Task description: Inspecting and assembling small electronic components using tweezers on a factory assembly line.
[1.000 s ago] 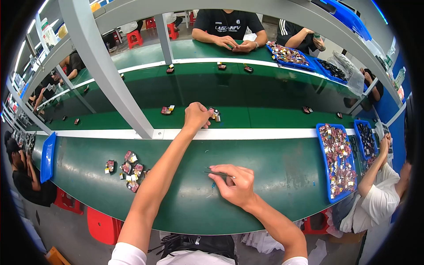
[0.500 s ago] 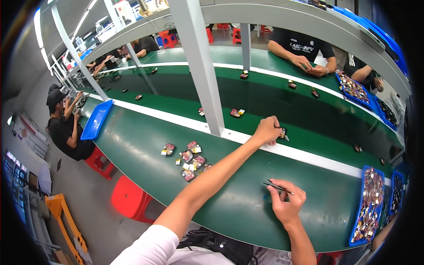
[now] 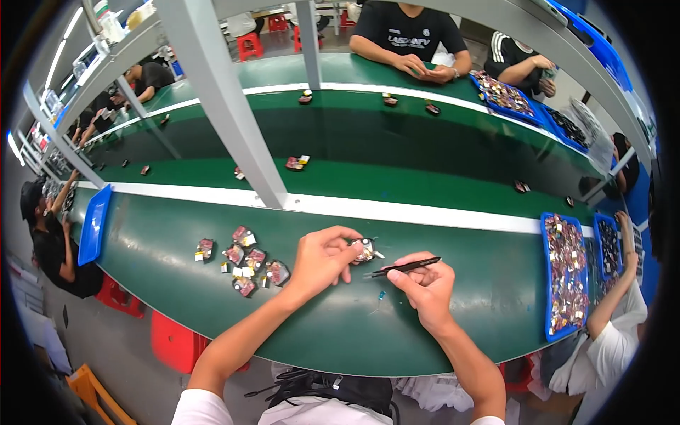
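My left hand (image 3: 322,261) is closed on a small dark electronic module (image 3: 365,249) with pale bits on it, held by the fingertips above the green bench (image 3: 467,312). Just to its right, my right hand (image 3: 431,292) grips black tweezers (image 3: 414,265). Their tips point left, a short way from the module and apart from it. Below the tips a tiny blue piece (image 3: 382,295) lies on the bench. Left of my left forearm rests a loose group of similar modules (image 3: 243,236), reddish and black with white and yellow labels.
Beyond a white rail (image 3: 397,215) runs a dark green conveyor belt (image 3: 397,145) carrying scattered modules. A grey post (image 3: 230,113) rises from the rail. Blue trays stand at left (image 3: 94,225) and, filled with parts, at right (image 3: 548,283). Other people sit across the belt and on both sides.
My left hand has come back from the belt's edge toward me, bringing the module. The right hand and tweezers are now close beside it. The view has swung right.
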Demonstrator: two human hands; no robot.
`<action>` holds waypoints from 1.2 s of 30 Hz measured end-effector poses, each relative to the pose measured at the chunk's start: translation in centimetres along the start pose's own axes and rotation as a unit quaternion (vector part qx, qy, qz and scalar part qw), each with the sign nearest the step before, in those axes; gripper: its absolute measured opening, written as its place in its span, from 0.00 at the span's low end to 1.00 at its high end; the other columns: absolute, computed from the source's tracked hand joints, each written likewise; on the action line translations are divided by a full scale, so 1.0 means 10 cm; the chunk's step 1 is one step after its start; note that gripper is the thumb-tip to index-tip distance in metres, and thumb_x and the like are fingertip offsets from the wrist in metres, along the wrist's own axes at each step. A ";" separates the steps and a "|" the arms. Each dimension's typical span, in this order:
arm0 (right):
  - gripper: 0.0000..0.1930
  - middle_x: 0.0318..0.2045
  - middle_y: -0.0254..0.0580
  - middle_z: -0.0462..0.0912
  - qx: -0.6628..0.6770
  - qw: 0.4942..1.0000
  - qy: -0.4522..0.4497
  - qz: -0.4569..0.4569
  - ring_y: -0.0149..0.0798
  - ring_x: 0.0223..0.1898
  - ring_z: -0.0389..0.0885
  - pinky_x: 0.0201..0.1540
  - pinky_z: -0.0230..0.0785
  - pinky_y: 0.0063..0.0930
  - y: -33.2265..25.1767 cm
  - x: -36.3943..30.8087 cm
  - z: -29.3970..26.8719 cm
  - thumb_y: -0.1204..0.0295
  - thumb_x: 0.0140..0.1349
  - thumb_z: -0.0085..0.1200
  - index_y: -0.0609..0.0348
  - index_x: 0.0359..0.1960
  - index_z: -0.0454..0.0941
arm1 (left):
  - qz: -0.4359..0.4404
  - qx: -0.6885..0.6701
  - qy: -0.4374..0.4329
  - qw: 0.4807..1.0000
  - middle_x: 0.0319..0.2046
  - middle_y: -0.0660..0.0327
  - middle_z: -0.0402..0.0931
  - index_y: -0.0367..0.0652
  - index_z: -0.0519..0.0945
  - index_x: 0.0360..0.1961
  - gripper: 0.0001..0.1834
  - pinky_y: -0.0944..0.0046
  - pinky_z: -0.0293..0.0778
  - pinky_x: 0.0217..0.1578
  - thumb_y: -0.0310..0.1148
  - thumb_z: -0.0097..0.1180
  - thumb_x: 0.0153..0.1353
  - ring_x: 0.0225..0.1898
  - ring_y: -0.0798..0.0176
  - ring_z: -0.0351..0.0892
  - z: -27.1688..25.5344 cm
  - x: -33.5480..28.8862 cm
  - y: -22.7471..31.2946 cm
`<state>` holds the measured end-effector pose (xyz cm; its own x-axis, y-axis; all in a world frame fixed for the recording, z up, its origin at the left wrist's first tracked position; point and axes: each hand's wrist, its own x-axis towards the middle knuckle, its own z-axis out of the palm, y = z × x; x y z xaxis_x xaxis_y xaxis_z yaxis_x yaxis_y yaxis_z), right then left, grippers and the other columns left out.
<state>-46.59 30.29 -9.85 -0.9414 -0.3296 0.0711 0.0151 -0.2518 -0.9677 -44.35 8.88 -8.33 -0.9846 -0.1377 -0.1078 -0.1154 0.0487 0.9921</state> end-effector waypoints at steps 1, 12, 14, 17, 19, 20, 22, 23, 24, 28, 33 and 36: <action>0.08 0.36 0.41 0.89 0.000 1.000 -0.004 -0.007 0.12 0.21 0.65 0.22 0.55 0.11 0.01 0.00 -0.01 0.84 0.60 0.66 0.66 0.39 0.82 | -0.001 -0.003 0.002 1.000 0.25 0.60 0.82 0.30 0.82 0.47 0.12 0.73 0.65 0.13 0.26 0.62 0.66 0.17 0.72 0.78 0.03 -0.03 -0.01; 0.08 0.27 0.30 0.84 -0.056 0.996 0.051 -0.047 0.12 0.20 0.62 0.20 0.51 0.12 0.15 0.05 -0.02 0.84 0.59 0.67 0.67 0.39 0.83 | 0.058 0.007 0.033 0.998 0.26 0.62 0.82 0.31 0.82 0.49 0.12 0.75 0.66 0.14 0.26 0.62 0.66 0.19 0.73 0.79 0.10 -0.15 -0.14; 0.08 0.26 0.29 0.83 -0.059 0.996 0.049 -0.049 0.12 0.19 0.62 0.20 0.51 0.12 0.14 0.04 -0.02 0.84 0.59 0.67 0.67 0.39 0.83 | 0.062 0.005 0.034 0.997 0.27 0.61 0.83 0.30 0.82 0.49 0.13 0.75 0.67 0.15 0.25 0.62 0.66 0.20 0.74 0.80 0.11 -0.16 -0.14; 0.08 0.26 0.28 0.82 -0.092 0.993 0.044 -0.061 0.12 0.19 0.61 0.20 0.50 0.12 0.12 0.03 -0.01 0.84 0.59 0.67 0.67 0.39 0.83 | 0.086 0.028 0.032 0.995 0.27 0.61 0.83 0.29 0.82 0.49 0.13 0.75 0.68 0.15 0.24 0.62 0.66 0.20 0.73 0.80 0.12 -0.17 -0.17; 0.08 0.25 0.26 0.81 -0.102 0.991 0.052 -0.069 0.12 0.19 0.60 0.20 0.49 0.13 0.11 0.03 -0.01 0.84 0.59 0.67 0.67 0.39 0.83 | 0.092 0.036 0.033 0.995 0.28 0.61 0.83 0.29 0.82 0.49 0.12 0.75 0.70 0.16 0.23 0.62 0.65 0.20 0.73 0.80 0.13 -0.18 -0.16; 0.08 0.25 0.26 0.81 -0.102 0.991 0.052 -0.068 0.12 0.19 0.60 0.20 0.49 0.13 0.11 0.03 -0.01 0.84 0.59 0.67 0.67 0.39 0.83 | 0.100 0.045 0.033 0.993 0.28 0.60 0.83 0.28 0.82 0.48 0.12 0.75 0.71 0.17 0.22 0.62 0.65 0.21 0.73 0.81 0.13 -0.19 -0.16; 0.08 0.24 0.26 0.81 -0.092 0.993 0.042 -0.067 0.12 0.19 0.61 0.20 0.48 0.13 0.12 0.04 -0.02 0.83 0.59 0.68 0.67 0.39 0.83 | 0.116 0.047 0.038 0.991 0.28 0.60 0.84 0.28 0.82 0.48 0.12 0.75 0.72 0.18 0.21 0.62 0.65 0.21 0.74 0.81 0.14 -0.18 -0.21; 0.08 0.24 0.26 0.81 -0.092 0.993 0.042 -0.066 0.12 0.19 0.61 0.20 0.48 0.13 0.11 0.04 -0.02 0.83 0.59 0.68 0.67 0.39 0.83 | 0.133 0.049 0.045 0.989 0.28 0.59 0.84 0.28 0.82 0.48 0.11 0.75 0.73 0.19 0.20 0.62 0.64 0.21 0.74 0.80 0.14 -0.18 -0.22; 0.08 0.24 0.26 0.81 -0.098 0.992 0.040 -0.064 0.12 0.19 0.61 0.20 0.48 0.13 0.10 0.04 -0.03 0.83 0.58 0.68 0.67 0.39 0.83 | 0.132 0.049 0.045 0.989 0.28 0.59 0.84 0.28 0.82 0.48 0.11 0.75 0.73 0.19 0.20 0.62 0.64 0.21 0.74 0.80 0.14 -0.18 -0.21; 0.08 0.25 0.28 0.83 -0.143 0.985 0.058 -0.081 0.12 0.18 0.61 0.20 0.49 0.12 0.08 0.03 -0.05 0.83 0.58 0.68 0.67 0.38 0.83 | 0.153 0.074 0.055 0.984 0.28 0.59 0.84 0.28 0.83 0.47 0.11 0.75 0.73 0.20 0.19 0.62 0.64 0.20 0.74 0.80 0.15 -0.16 -0.20; 0.08 0.26 0.32 0.86 -0.114 0.988 0.026 -0.097 0.12 0.17 0.62 0.19 0.50 0.12 0.05 -0.01 -0.01 0.83 0.57 0.69 0.67 0.38 0.84 | 0.154 0.084 0.067 0.982 0.27 0.59 0.84 0.28 0.83 0.47 0.11 0.75 0.73 0.19 0.19 0.62 0.63 0.20 0.75 0.80 0.14 -0.17 -0.21; 0.08 0.20 0.28 0.82 -0.148 0.984 0.010 -0.096 0.12 0.15 0.61 0.18 0.48 0.13 0.07 -0.03 0.02 0.82 0.56 0.70 0.66 0.37 0.86 | 0.163 0.091 0.071 0.980 0.26 0.59 0.84 0.28 0.83 0.47 0.11 0.75 0.73 0.19 0.19 0.63 0.63 0.19 0.75 0.79 0.15 -0.17 -0.23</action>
<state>-46.21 30.05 -10.47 -0.9237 -0.2831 0.2581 -0.2603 -0.0304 -0.9650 -42.61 10.51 -10.53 -0.9467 -0.2206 0.2348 0.1671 0.2871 0.9432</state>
